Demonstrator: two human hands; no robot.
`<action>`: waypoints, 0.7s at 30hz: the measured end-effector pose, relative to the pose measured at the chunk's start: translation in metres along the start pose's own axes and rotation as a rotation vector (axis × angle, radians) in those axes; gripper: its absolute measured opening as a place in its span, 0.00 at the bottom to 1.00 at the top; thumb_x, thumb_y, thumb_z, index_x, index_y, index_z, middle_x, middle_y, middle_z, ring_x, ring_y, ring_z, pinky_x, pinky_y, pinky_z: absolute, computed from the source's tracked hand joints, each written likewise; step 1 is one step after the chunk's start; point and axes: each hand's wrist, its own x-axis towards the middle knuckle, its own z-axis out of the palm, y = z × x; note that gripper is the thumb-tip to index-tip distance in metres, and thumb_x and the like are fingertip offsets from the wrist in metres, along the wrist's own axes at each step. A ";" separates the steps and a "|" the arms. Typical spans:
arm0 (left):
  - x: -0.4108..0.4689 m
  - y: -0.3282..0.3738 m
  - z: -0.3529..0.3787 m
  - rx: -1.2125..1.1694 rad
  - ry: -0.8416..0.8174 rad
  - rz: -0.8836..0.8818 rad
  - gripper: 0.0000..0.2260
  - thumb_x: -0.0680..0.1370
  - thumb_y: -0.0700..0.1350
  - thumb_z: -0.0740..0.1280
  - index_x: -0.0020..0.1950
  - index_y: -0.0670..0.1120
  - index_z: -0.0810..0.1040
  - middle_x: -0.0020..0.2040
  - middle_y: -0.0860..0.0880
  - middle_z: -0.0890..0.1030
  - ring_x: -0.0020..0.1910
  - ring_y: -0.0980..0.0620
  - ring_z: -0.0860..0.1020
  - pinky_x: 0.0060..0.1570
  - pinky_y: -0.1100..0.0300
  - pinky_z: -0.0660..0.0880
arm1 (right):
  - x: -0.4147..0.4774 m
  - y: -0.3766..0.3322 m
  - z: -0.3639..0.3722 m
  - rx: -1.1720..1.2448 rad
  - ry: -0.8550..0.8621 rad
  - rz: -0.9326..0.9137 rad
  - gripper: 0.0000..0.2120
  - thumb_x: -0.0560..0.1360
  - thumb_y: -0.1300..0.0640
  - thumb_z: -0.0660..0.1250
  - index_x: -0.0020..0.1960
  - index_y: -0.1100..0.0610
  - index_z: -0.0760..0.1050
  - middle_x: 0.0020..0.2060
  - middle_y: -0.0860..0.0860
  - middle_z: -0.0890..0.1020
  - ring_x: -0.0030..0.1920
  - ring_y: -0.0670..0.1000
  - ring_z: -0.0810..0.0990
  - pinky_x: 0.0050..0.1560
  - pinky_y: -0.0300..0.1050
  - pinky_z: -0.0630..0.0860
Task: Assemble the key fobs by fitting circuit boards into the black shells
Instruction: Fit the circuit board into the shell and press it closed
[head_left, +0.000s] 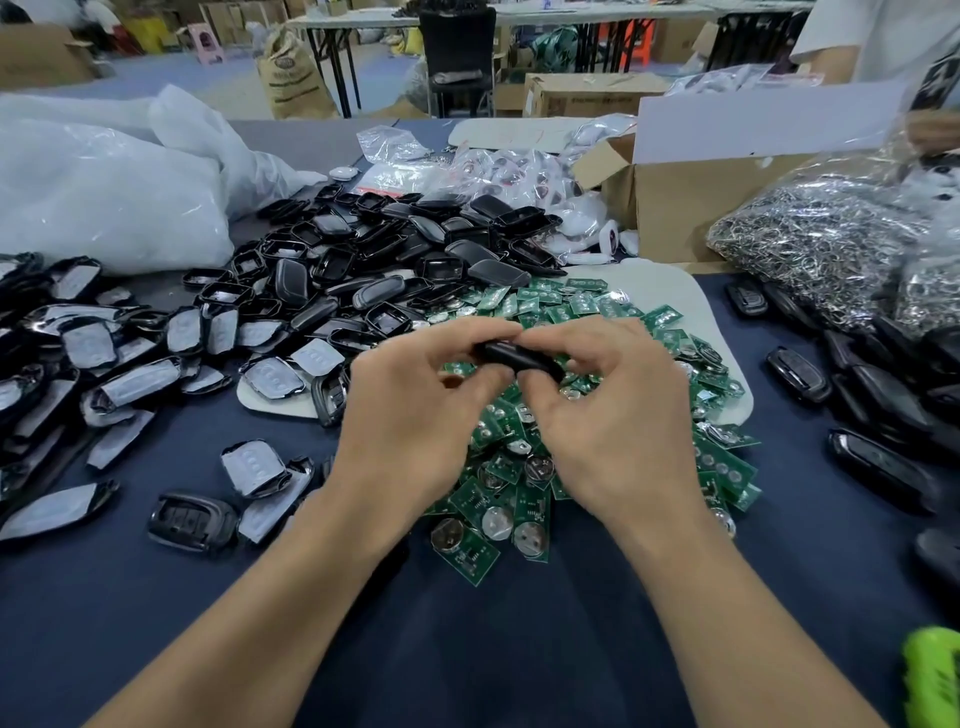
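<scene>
- Black shell (519, 357): pinched between left grip (410, 415) and right grip (613, 410), both curled round it, above the boards (524, 504) on the desk (467, 649).
- Step: probably pressing it closed; board inside unseen.
- Next: likely an even squeeze, then setting it aside.

Bright even light, wide-angle edge blur

- We see the table (493, 649) covered in dark blue cloth.
- We find black shells (395, 244) heaped centre-left, with circuit boards (571, 306) piled beside them.
- We note a cardboard box (691, 208) and a bag of key rings (810, 244) at the right.
</scene>
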 end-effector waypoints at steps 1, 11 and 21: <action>0.001 -0.001 -0.001 -0.100 0.000 -0.027 0.18 0.73 0.35 0.79 0.53 0.58 0.88 0.46 0.60 0.88 0.48 0.59 0.86 0.52 0.61 0.81 | 0.001 0.000 0.000 0.073 -0.015 0.040 0.14 0.69 0.60 0.75 0.50 0.44 0.87 0.41 0.34 0.83 0.50 0.41 0.82 0.56 0.35 0.77; 0.004 0.000 0.001 -0.466 -0.127 -0.059 0.14 0.73 0.31 0.76 0.52 0.48 0.86 0.50 0.49 0.89 0.51 0.49 0.87 0.51 0.61 0.82 | 0.009 0.007 -0.007 0.445 -0.023 0.178 0.14 0.66 0.67 0.80 0.44 0.49 0.88 0.37 0.45 0.87 0.39 0.47 0.86 0.42 0.39 0.81; 0.003 0.001 0.001 -0.355 -0.221 0.060 0.10 0.75 0.38 0.71 0.44 0.54 0.79 0.50 0.50 0.84 0.53 0.49 0.82 0.51 0.59 0.80 | 0.008 0.008 -0.004 0.536 -0.071 0.171 0.08 0.63 0.64 0.79 0.39 0.53 0.84 0.36 0.50 0.86 0.38 0.51 0.85 0.43 0.50 0.83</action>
